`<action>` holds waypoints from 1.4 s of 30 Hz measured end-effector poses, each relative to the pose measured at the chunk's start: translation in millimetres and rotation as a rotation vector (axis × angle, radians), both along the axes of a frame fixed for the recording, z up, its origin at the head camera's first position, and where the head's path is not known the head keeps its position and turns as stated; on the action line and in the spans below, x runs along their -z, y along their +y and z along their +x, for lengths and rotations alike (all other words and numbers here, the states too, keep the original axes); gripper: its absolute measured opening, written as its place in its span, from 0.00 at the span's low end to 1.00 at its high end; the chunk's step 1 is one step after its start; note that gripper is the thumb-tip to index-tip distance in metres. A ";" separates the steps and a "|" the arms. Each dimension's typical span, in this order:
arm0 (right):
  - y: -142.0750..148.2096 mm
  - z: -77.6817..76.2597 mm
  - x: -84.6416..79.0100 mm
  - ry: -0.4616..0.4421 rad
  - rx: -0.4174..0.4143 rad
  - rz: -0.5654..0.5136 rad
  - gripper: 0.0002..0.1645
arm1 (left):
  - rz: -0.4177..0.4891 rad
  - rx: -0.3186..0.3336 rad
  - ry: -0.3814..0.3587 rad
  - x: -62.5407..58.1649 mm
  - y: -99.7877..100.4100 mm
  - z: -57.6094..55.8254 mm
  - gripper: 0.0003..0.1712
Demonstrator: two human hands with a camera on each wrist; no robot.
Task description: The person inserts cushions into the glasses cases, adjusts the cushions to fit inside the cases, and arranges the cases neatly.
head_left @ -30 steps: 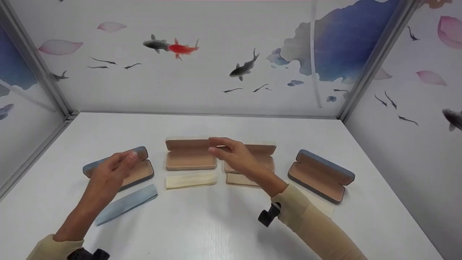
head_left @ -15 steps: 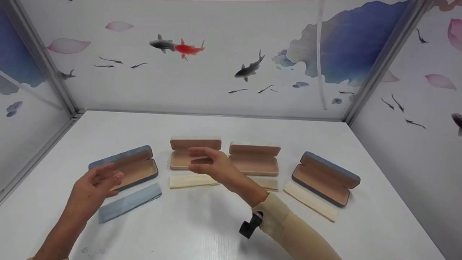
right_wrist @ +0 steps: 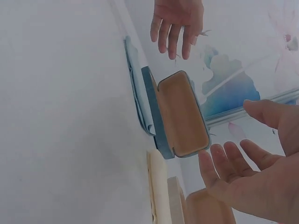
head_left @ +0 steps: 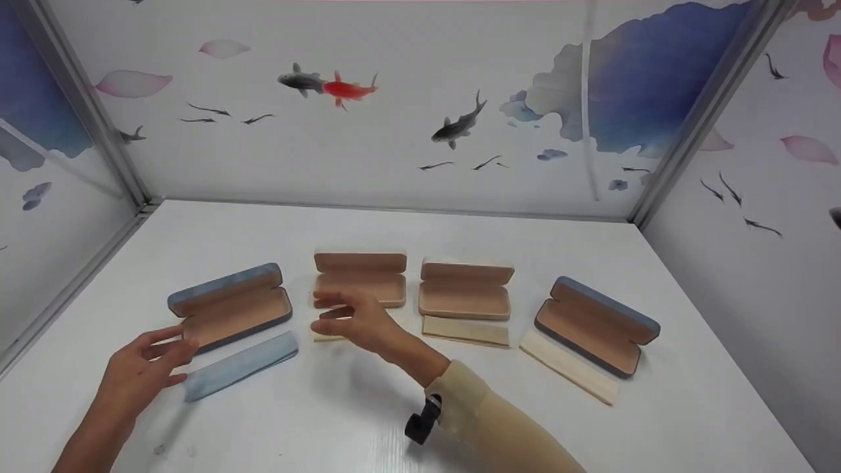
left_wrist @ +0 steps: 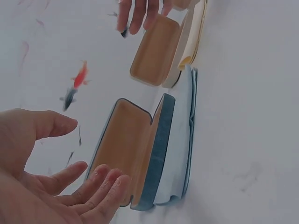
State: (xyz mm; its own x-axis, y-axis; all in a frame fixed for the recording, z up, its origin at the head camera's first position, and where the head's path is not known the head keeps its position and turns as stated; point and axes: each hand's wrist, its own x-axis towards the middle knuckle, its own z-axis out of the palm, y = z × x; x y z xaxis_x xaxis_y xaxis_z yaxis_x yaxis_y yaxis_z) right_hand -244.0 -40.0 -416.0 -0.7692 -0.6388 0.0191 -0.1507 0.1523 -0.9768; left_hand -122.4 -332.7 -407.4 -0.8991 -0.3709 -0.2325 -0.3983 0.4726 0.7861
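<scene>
Straight to blue cloth [head_left: 241, 366], lower L of frame: folded into a long strip, lying aslant just below blue case [head_left: 243, 320]. Prob. light, v. soft, limp; hard to damage, but might unfold if caught by one layer only. Best pinched thru all layers mid-strip, or taken at both ends to keep flat.

On to blue case, same side, sitting w/ lid [head_left: 225, 289] up and tan lining showing. Looks stiff, fairly light, maybe a bit slick on outer shell. Best taken by base rim or across short ends; avoid lifting by lid, prob. loose on hinge.

Now L hand [head_left: 140, 366], lower L, close by L end of both, w/ fingers and thumb apart, gripping nothing. Touching cloth or case? Can't tell, overlapping in view.

Over to ctr: R hand [head_left: 360, 322], also w/ fingers away from thumb, holding nothing, hanging in front of pale case [head_left: 361, 264] and hiding most of cream cloth [head_left: 327, 337]. Can't tell re contact there either. Same guess on feel: limp cloth, rigid shell.

Further R: third case [head_left: 465, 302] w/ tan cloth [head_left: 465, 330] just below, then far-R case [head_left: 588, 335], angled, w/ beige cloth [head_left: 569, 368] alongside. All on white table [head_left: 355, 427]. Up top, behind: wall [head_left: 328, 157] w/ printed fish [head_left: 458, 126].
</scene>
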 end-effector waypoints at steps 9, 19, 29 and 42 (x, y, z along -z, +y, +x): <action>-26.6 0.5 17.5 -0.034 -0.014 0.059 0.32 | 0.106 -0.031 -0.102 14.6 -16.4 -2.0 0.50; -47.3 -2.6 24.9 -0.131 0.054 0.095 0.29 | 0.167 -0.054 -0.188 23.9 -21.0 -1.9 0.46; -66.2 0.3 27.2 -0.183 0.202 0.179 0.25 | 0.104 -0.014 -0.214 30.4 -24.4 -5.3 0.45; -81.0 3.4 26.8 -0.002 0.201 0.396 0.24 | -0.050 -0.015 -0.231 36.5 -15.5 -15.8 0.37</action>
